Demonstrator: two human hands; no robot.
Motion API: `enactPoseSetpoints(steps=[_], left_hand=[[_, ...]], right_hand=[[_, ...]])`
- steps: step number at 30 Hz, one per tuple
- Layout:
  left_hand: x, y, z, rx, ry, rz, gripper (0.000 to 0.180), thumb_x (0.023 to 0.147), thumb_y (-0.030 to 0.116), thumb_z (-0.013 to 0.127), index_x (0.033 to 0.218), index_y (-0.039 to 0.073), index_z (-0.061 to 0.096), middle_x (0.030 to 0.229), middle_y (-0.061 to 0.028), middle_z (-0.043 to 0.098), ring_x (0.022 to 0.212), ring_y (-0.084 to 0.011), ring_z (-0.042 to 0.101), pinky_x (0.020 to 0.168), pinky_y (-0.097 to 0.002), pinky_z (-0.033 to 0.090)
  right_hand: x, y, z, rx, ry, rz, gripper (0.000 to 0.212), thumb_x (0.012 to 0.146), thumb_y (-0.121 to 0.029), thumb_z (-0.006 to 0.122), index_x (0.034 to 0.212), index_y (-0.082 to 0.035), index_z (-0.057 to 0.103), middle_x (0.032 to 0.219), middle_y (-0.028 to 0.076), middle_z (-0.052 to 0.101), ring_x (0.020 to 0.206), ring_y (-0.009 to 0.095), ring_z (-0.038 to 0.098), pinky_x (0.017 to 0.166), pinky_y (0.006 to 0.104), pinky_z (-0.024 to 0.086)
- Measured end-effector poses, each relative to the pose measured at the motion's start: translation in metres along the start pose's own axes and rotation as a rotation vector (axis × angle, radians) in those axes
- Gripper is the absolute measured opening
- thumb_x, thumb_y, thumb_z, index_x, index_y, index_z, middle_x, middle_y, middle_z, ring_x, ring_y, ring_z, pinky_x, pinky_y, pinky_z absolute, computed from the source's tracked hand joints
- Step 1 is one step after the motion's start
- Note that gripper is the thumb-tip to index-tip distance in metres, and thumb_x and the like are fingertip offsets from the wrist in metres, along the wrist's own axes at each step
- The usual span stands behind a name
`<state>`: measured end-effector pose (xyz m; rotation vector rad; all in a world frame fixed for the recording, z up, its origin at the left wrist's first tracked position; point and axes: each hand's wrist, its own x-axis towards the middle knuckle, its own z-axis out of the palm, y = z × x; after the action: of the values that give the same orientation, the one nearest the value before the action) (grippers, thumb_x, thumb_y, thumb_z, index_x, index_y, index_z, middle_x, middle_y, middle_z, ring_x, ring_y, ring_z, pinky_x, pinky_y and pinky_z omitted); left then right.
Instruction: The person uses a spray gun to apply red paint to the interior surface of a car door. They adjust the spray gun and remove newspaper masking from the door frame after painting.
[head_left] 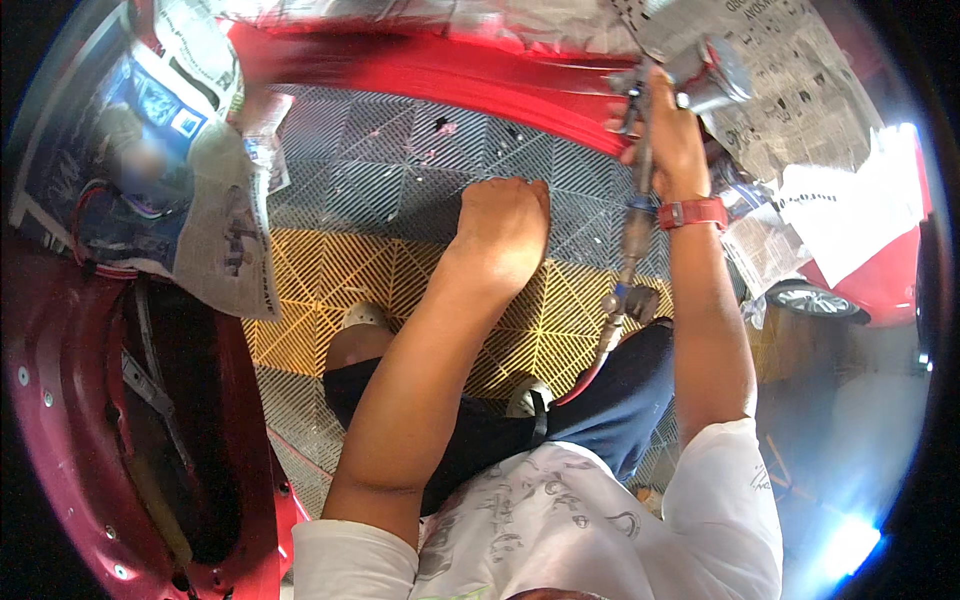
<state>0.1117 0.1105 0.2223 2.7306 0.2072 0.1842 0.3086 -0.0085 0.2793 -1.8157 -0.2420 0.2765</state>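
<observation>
My right hand [680, 135] is wrapped round the handle of a metal spray gun [638, 100], with a grey cup [722, 78] on its right side. A hose with metal fittings [636, 235] hangs down from the gun's handle toward my lap. The gun is close to a glossy red car body panel [440, 75] that runs across the far side. My left hand [505, 225] is a closed fist, back upward, over the floor in front of me. Nothing sticks out of it, and its fingertips are hidden.
Newspaper [790, 90] covers surfaces above and right of the panel, and more newspaper [225, 240] hangs at the left. A dark red open door frame [80, 420] stands at near left. Grey and yellow grated tiles [300, 270] make up the floor. A car wheel [815, 300] and bright lamp [845, 548] are at right.
</observation>
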Motion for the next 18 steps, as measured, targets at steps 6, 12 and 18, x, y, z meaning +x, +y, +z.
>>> enactPoseSetpoints(steps=[6,12,18], left_hand=[[-0.002,-0.016,-0.030,0.007,0.091,-0.023,0.022,0.095,0.023,0.074,0.104,0.003,0.072,0.094,-0.0183,0.077,0.088,-0.0376,0.077,0.074,-0.0502,0.061],[0.006,-0.007,-0.065,-0.212,0.488,0.054,0.019,0.100,0.027,0.070,0.098,0.008,0.070,0.084,-0.0117,0.072,0.077,-0.0345,0.073,0.066,-0.0469,0.058],[0.001,-0.015,-0.083,-0.298,0.802,0.181,0.024,0.091,0.026,0.081,0.086,0.008,0.067,0.079,-0.0074,0.063,0.068,-0.0278,0.066,0.060,-0.0391,0.053]], right_hand=[[0.011,0.005,-0.006,-0.053,0.039,0.062,0.061,0.112,-0.055,0.051,0.112,0.002,0.071,0.078,0.014,0.074,0.059,0.019,0.072,0.040,0.0310,0.052],[0.020,0.008,0.083,-0.006,-0.068,0.052,0.066,0.111,-0.058,0.048,0.107,0.002,0.073,0.073,0.014,0.073,0.056,0.023,0.069,0.044,0.0384,0.052],[0.038,0.004,0.218,0.109,-0.201,0.086,0.070,0.108,-0.057,0.050,0.093,0.006,0.074,0.067,0.016,0.070,0.054,0.026,0.068,0.047,0.0424,0.054]])
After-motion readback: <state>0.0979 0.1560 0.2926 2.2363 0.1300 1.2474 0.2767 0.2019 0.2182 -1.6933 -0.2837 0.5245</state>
